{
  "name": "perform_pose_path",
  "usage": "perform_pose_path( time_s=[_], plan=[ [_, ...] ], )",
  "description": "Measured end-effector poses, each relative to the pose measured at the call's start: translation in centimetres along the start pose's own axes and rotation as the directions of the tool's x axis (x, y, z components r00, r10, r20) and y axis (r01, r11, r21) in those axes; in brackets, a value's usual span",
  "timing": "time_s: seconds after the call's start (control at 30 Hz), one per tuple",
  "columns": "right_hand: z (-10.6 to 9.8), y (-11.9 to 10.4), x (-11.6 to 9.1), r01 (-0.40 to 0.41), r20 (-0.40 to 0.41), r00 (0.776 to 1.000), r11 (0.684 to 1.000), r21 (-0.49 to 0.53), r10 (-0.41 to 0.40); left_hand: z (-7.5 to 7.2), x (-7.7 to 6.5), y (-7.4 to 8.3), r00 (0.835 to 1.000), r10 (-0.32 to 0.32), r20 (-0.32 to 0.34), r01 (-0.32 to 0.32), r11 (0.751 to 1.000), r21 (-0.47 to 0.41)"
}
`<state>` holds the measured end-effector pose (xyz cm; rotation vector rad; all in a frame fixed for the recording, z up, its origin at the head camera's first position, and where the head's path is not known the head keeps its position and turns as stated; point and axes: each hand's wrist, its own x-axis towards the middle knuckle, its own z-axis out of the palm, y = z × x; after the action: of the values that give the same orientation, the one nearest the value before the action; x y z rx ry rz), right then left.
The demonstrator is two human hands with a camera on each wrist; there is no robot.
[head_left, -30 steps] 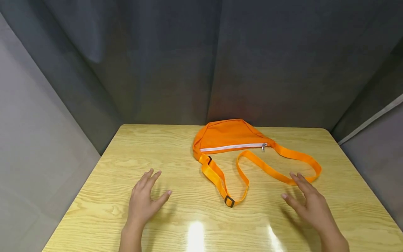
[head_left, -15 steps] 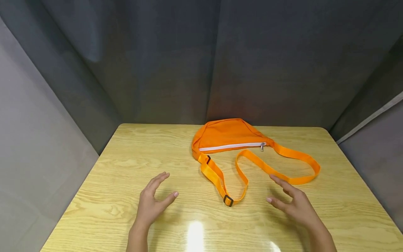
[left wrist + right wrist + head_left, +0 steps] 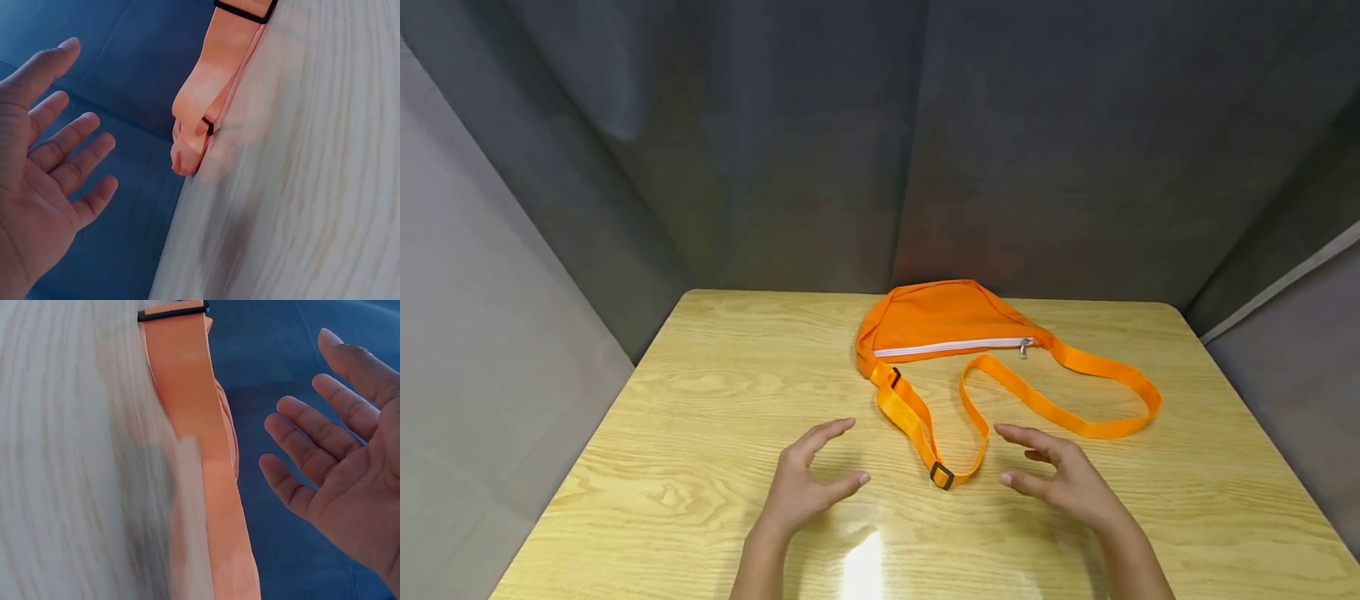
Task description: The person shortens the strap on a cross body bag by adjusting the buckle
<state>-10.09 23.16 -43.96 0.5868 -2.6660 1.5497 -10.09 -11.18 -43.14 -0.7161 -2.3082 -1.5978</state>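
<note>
An orange waist bag point(image 3: 943, 317) lies at the far side of the table, its white zipper point(image 3: 951, 347) facing me and the zipper pull at the right end. Its orange strap point(image 3: 1075, 425) curves toward me, with a black slide buckle point(image 3: 942, 476) at the nearest bend. Left of that buckle, my left hand point(image 3: 805, 483) hovers with fingers loosely bent and thumb apart, holding nothing. To the buckle's right is my right hand point(image 3: 1063, 479), likewise empty, its fingertips close to the strap. Both palms point(image 3: 44, 206) face inward; the right wrist view shows the right hand's spread fingers point(image 3: 312, 444).
The wood-grain table point(image 3: 700, 400) carries the bag. Dark curtains point(image 3: 790, 150) hang right behind its far edge. Grey cloth panels point(image 3: 490, 375) stand on both sides. A bright light reflection shows on the near tabletop.
My left hand has moved right and my right hand has moved left, so they are closer together on either side of the buckle. The bag and strap stay where they were.
</note>
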Motion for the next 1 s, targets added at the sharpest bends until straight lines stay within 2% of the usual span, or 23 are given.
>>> perform_pose_path(
  time_s=[0.1, 0.17, 0.23, 0.33, 0.47, 0.63, 0.77, 0.87, 1.0],
  plan=[
    [0.5, -0.1, 0.3, 0.012, 0.016, 1.0, 1.0, 0.026, -0.012, 0.2, 0.4, 0.9, 1.0, -0.012, 0.017, 0.012, 1.0, -0.004],
    [0.7, -0.1, 0.6, 0.009, 0.023, 1.0, 0.999, 0.039, -0.01, 0.4, 0.7, 0.8, 0.998, -0.049, 0.037, 0.05, 0.998, -0.024],
    [0.9, -0.1, 0.9, 0.004, 0.031, 1.0, 0.998, 0.055, -0.006, 0.7, 1.0, 0.1, 0.994, -0.083, 0.064, 0.085, 0.996, -0.03],
    [1.4, 0.0, 1.3, -0.061, 0.06, 0.997, 0.988, 0.139, 0.053, 1.3, 1.2, -1.4, 0.984, -0.142, 0.112, 0.148, 0.988, -0.044],
    [2.0, 0.3, 1.8, -0.138, 0.115, 0.987, 0.967, 0.215, 0.115, 1.8, 1.6, -2.9, 0.966, -0.179, 0.186, 0.189, 0.981, -0.035],
    [2.4, 0.6, 2.3, -0.137, 0.18, 0.979, 0.969, 0.207, 0.1, 2.1, 2.4, -3.2, 0.94, -0.2, 0.276, 0.22, 0.975, -0.043],
    [2.5, 0.9, 2.4, -0.094, 0.206, 0.977, 0.979, 0.179, 0.056, 2.4, 2.7, -3.3, 0.924, -0.215, 0.317, 0.245, 0.968, -0.059],
    [2.6, 1.1, 2.5, -0.076, 0.208, 0.977, 0.983, 0.169, 0.04, 2.6, 3.0, -3.5, 0.917, -0.207, 0.342, 0.25, 0.964, -0.087],
    [2.8, 1.2, 2.7, -0.081, 0.217, 0.975, 0.981, 0.178, 0.041, 3.4, 3.5, -3.8, 0.915, -0.177, 0.362, 0.235, 0.964, -0.123]
  ],
)
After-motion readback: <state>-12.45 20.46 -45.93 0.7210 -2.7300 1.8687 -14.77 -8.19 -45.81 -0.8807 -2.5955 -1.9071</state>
